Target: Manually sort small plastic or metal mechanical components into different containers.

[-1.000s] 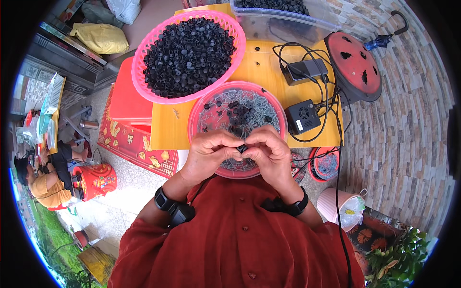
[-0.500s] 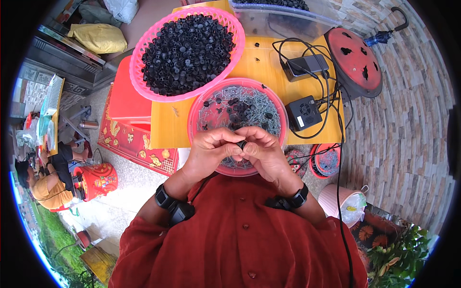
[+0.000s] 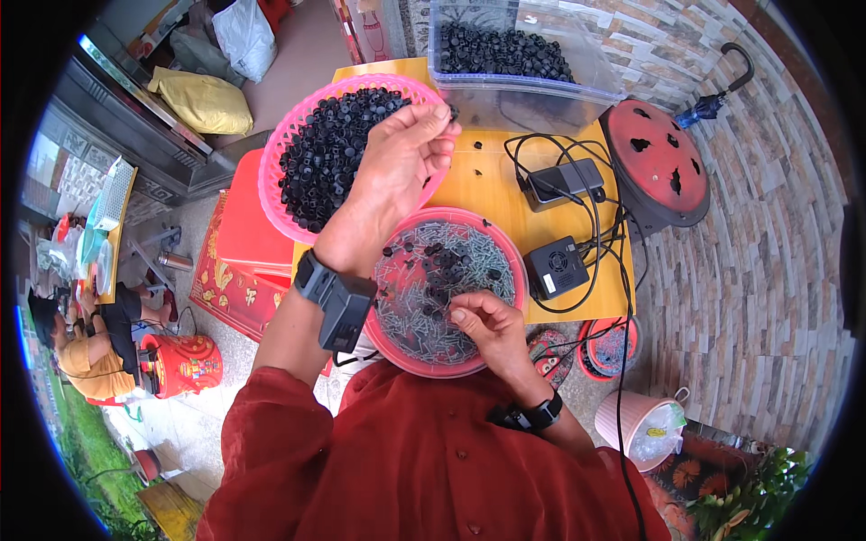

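Observation:
My left hand is lifted over the right side of the pink basket, its fingers closed around a small black plastic piece that peeks out at the fingertips. The basket is heaped with black plastic caps. Above the near right part of the pink bowl, my right hand is pinched with curled fingers; whatever lies between them is too small to make out. Loose metal screws fill this bowl, with several black pieces lying among them.
Behind stands a clear plastic bin of black caps. Two black devices with looped cables sit on the yellow table. At right are a red-topped stool and an umbrella. Another person sits far left.
My hands have parted. The left went up and forward over the basket with the black piece; the right stayed low over the screw bowl. The view has tilted, showing more of the bin.

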`<state>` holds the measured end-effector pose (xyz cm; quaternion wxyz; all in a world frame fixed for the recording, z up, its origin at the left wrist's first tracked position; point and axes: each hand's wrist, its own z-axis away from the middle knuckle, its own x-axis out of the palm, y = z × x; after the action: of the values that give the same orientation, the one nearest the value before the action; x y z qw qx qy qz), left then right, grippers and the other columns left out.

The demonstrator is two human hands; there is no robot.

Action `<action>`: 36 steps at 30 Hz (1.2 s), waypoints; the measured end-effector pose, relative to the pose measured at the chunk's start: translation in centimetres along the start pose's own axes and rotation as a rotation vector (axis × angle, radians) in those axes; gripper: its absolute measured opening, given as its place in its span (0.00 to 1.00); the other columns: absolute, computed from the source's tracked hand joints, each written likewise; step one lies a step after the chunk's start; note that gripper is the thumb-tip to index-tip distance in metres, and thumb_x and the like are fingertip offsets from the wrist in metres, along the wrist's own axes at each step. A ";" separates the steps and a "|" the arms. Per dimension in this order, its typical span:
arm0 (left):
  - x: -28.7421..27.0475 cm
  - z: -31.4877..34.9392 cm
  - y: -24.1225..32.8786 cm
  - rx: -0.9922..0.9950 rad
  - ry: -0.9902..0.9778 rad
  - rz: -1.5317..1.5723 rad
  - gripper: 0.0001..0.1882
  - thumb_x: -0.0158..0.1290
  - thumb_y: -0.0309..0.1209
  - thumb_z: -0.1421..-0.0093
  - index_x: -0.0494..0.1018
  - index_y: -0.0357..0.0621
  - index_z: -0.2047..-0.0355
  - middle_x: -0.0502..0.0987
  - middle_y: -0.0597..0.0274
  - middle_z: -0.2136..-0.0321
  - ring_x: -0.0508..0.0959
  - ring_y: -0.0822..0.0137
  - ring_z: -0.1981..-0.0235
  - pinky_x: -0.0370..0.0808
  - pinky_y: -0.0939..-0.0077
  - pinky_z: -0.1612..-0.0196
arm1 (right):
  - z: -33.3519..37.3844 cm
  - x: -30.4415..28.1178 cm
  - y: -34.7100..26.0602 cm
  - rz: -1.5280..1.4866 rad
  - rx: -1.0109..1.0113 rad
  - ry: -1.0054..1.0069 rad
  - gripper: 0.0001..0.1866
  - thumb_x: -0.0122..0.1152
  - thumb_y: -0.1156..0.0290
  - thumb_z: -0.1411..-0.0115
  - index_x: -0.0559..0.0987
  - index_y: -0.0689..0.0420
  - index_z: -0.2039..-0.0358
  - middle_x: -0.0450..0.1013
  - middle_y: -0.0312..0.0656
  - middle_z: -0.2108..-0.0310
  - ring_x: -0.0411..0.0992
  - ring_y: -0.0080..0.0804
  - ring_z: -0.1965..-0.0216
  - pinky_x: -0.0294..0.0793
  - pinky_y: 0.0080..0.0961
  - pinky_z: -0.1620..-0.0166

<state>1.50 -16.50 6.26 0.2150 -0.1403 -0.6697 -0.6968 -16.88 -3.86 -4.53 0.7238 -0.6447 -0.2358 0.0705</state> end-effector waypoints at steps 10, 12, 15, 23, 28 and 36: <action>1.3 -8.3 1.1 0.060 0.077 -0.137 0.15 0.50 0.27 0.42 0.65 0.30 0.58 0.72 0.51 0.66 0.75 0.65 0.65 0.75 0.79 0.61 | -0.6 -0.7 -1.5 0.318 -0.290 -0.044 0.06 0.59 0.78 0.48 0.76 0.63 0.68 0.71 0.40 0.71 0.70 0.26 0.71 0.69 0.19 0.69; 1.7 -6.1 1.5 0.069 0.092 -0.217 0.14 0.50 0.28 0.42 0.67 0.32 0.58 0.74 0.55 0.66 0.74 0.70 0.70 0.74 0.82 0.67 | -0.8 -0.8 -1.9 0.404 -0.330 -0.018 0.06 0.60 0.78 0.49 0.76 0.63 0.69 0.71 0.42 0.71 0.71 0.30 0.72 0.70 0.22 0.69; 0.0 -2.6 1.7 0.100 -0.016 -0.599 0.10 0.51 0.30 0.43 0.72 0.38 0.63 0.76 0.66 0.73 0.69 0.81 0.79 0.64 0.89 0.77 | -0.9 -0.1 -2.9 0.735 -0.348 0.037 0.10 0.64 0.76 0.54 0.77 0.62 0.69 0.70 0.45 0.71 0.71 0.38 0.74 0.71 0.27 0.70; -3.8 8.5 1.0 -0.216 -0.177 -0.930 0.06 0.55 0.26 0.48 0.74 0.37 0.71 0.74 0.67 0.81 0.69 0.81 0.82 0.65 0.85 0.79 | -1.8 -0.3 -1.6 1.121 -0.423 -0.076 0.08 0.62 0.76 0.57 0.76 0.59 0.73 0.68 0.42 0.75 0.70 0.42 0.74 0.70 0.32 0.71; -6.3 13.6 -3.2 0.162 -0.202 -1.487 0.11 0.56 0.25 0.54 0.70 0.38 0.68 0.74 0.54 0.74 0.75 0.55 0.72 0.71 0.65 0.68 | -1.6 0.5 -1.5 1.173 -0.377 -0.012 0.06 0.61 0.75 0.55 0.76 0.58 0.73 0.68 0.41 0.76 0.71 0.41 0.74 0.70 0.32 0.72; -7.2 14.7 -6.1 -0.027 -0.225 -1.560 0.10 0.55 0.31 0.54 0.70 0.40 0.72 0.72 0.50 0.70 0.73 0.48 0.68 0.69 0.58 0.67 | -1.9 1.2 -2.6 1.235 -0.366 -0.141 0.11 0.62 0.73 0.55 0.75 0.58 0.68 0.69 0.42 0.71 0.71 0.42 0.71 0.70 0.34 0.68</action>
<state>3.39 -1.00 -1.65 -0.4071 0.2979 -0.5838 -0.6361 -15.50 -5.43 -1.84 0.4112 -0.7684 0.1233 0.4747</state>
